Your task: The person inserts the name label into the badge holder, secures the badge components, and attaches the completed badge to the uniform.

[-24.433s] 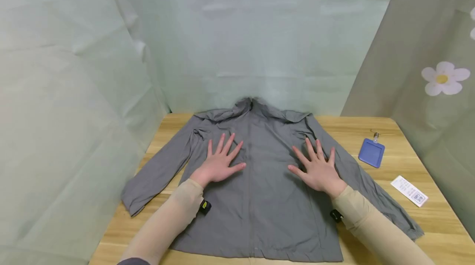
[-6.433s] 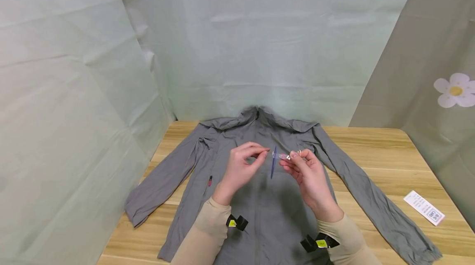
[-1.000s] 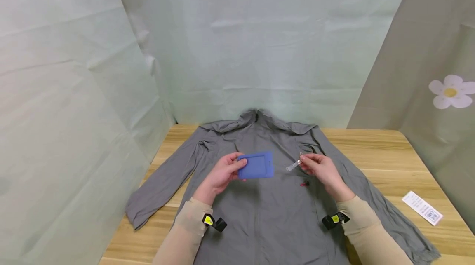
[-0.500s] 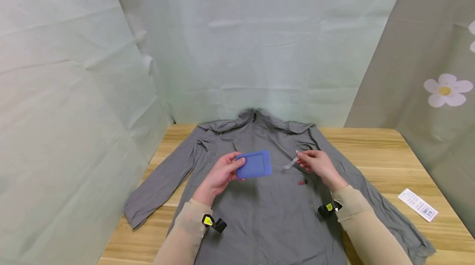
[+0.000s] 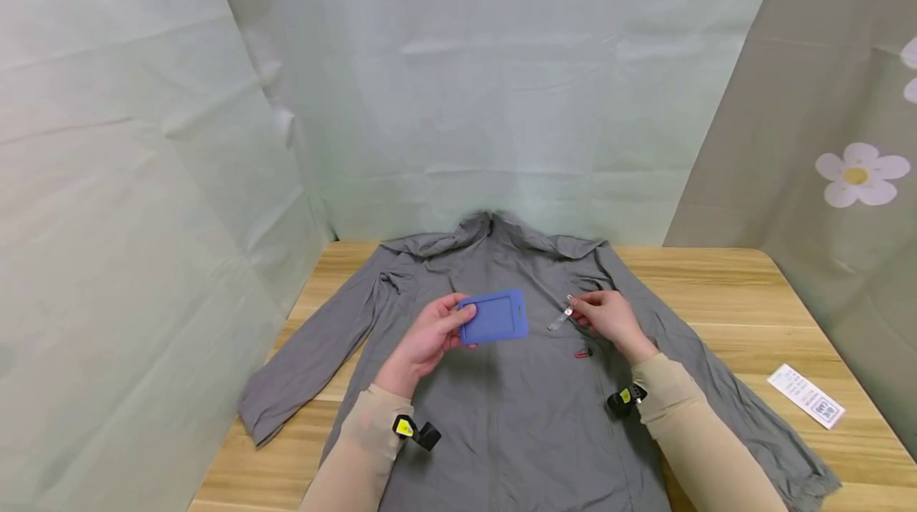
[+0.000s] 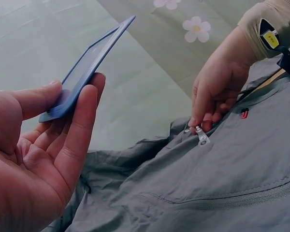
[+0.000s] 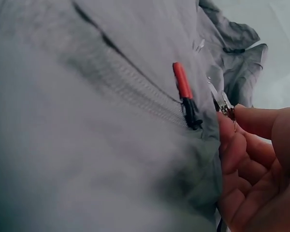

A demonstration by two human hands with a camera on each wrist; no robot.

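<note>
A grey zip jacket [image 5: 494, 432] lies spread out, front up, with its collar at the back. My left hand [image 5: 427, 330] pinches a blue badge holder [image 5: 496, 317] between thumb and fingers, over the jacket's middle. The holder's slotted end points right. In my right hand [image 5: 612, 319] is a badge clip, pinched at its metal end, with its clear strap [image 5: 558, 321] hanging toward the lower left. In the left wrist view the clip [image 6: 202, 137] overlaps the jacket's chest. Beside the right fingers sits a red and black zipper pull [image 7: 182, 84].
The jacket covers much of the wooden table [image 5: 702, 281]. On the right, beyond a jacket sleeve [image 5: 723, 384], lies a white printed card [image 5: 806, 395]. Pale cloth walls [image 5: 501, 98] stand behind and at both sides.
Long before, both hands lay flat on the jacket and the holder on the table. Later the clip was at the holder; now they are apart. Lately the right hand has shifted slightly left.
</note>
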